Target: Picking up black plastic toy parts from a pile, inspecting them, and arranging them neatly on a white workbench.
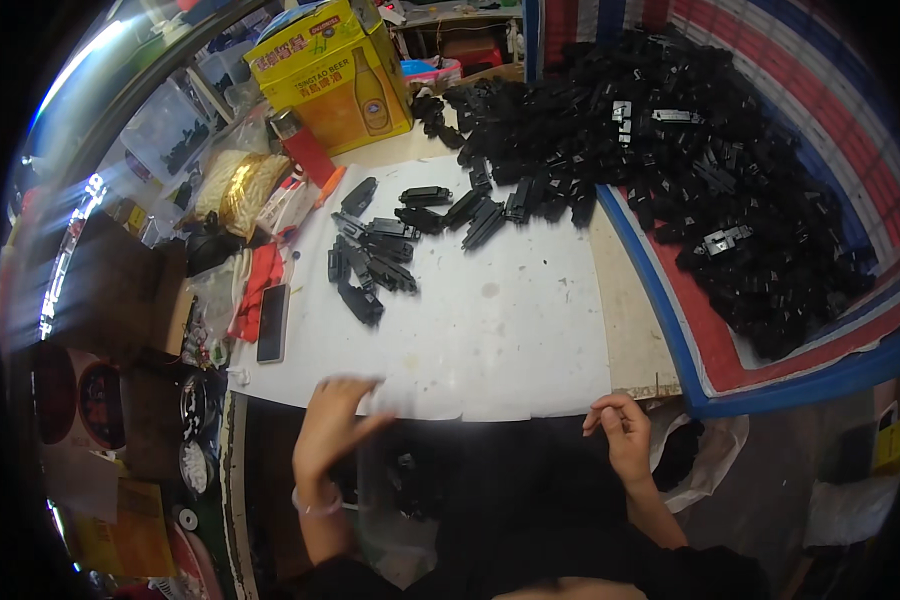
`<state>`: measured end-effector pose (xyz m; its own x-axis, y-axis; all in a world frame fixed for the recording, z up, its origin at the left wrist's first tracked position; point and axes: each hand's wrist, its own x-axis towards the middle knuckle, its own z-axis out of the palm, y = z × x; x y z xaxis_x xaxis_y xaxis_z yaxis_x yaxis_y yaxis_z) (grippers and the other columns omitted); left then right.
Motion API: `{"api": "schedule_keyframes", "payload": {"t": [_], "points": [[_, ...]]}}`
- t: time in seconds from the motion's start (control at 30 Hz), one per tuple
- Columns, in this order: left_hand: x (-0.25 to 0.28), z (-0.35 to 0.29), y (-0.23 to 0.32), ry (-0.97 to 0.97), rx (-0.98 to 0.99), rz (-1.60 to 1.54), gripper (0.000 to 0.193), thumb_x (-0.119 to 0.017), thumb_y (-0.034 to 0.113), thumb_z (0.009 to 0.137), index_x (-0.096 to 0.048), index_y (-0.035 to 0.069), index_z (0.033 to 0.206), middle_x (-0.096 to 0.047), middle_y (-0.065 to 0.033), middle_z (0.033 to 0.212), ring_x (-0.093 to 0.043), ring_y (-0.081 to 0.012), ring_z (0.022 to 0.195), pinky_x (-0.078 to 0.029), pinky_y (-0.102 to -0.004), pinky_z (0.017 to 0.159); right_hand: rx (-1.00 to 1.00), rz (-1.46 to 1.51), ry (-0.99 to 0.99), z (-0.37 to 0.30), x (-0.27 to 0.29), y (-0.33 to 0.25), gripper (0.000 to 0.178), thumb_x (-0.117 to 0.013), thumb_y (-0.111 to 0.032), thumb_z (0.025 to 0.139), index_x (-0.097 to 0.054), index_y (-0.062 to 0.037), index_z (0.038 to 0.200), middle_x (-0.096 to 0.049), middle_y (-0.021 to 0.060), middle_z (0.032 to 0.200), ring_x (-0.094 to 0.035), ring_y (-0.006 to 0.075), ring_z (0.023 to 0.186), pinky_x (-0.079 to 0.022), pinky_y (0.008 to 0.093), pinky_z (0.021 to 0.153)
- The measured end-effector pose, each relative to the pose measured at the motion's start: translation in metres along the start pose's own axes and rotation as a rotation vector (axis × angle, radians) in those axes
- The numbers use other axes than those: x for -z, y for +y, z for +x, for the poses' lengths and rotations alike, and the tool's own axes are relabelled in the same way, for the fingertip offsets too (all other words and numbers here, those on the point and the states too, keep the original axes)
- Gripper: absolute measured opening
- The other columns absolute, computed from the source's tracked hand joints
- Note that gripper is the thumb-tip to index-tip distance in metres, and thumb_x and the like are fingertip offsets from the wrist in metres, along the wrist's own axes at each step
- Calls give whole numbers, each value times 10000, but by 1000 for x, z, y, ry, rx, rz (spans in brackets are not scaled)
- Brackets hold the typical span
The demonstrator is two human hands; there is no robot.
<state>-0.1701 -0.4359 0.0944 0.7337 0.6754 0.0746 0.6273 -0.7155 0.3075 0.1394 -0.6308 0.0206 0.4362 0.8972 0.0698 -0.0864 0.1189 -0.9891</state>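
Observation:
My left hand is at the table's front edge, its thumb and fingers apart and slightly blurred, with nothing visible in it. My right hand hangs over the front edge farther right, fingers loosely bent and thumb a little apart, also with nothing visible in it. Beyond my left hand, a loose cluster of black rectangular plastic parts lies on the white sheet. A large heap of similar black parts fills the back right and spreads into a striped, blue-edged bin.
A dark phone lies at the sheet's left edge, near red cloth. Farther back are a red cylinder and a yellow carton. A white bag with black contents is below the table beside my right hand.

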Motion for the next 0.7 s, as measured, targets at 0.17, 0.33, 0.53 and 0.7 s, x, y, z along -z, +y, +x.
{"api": "schedule_keyframes", "payload": {"t": [0.17,0.33,0.53,0.7], "points": [[-61,150,12,419,-185,-41,393,-698,268,756,-599,60,1075,-606,-109,960,-549,-297,929,-403,-388,828,23,-77,-128,-5,-11,-14,188,-519,-152,930,-561,27,966,-616,96,793,-598,144,710,-493,254,651],[-124,278,9,560,42,348,641,-742,318,672,-494,43,1195,-527,-109,1151,-388,-306,1215,-203,-579,1013,43,-174,-103,-19,-9,-15,181,-521,-150,929,-567,23,958,-615,91,786,-599,144,708,-497,256,648],[-137,280,12,585,64,230,550,-753,276,663,-539,44,1113,-555,-94,1079,-407,-288,1190,-161,-556,1040,38,-141,61,-33,15,-10,185,-504,-151,937,-565,24,933,-596,92,753,-585,144,677,-495,259,632],[-115,180,84,494,-28,-880,487,-725,111,676,-521,32,1112,-561,-79,1067,-503,-194,1067,-390,-357,937,-34,-27,168,-12,20,11,264,-465,-231,963,-516,12,1054,-597,101,827,-586,149,694,-486,267,674]]}}
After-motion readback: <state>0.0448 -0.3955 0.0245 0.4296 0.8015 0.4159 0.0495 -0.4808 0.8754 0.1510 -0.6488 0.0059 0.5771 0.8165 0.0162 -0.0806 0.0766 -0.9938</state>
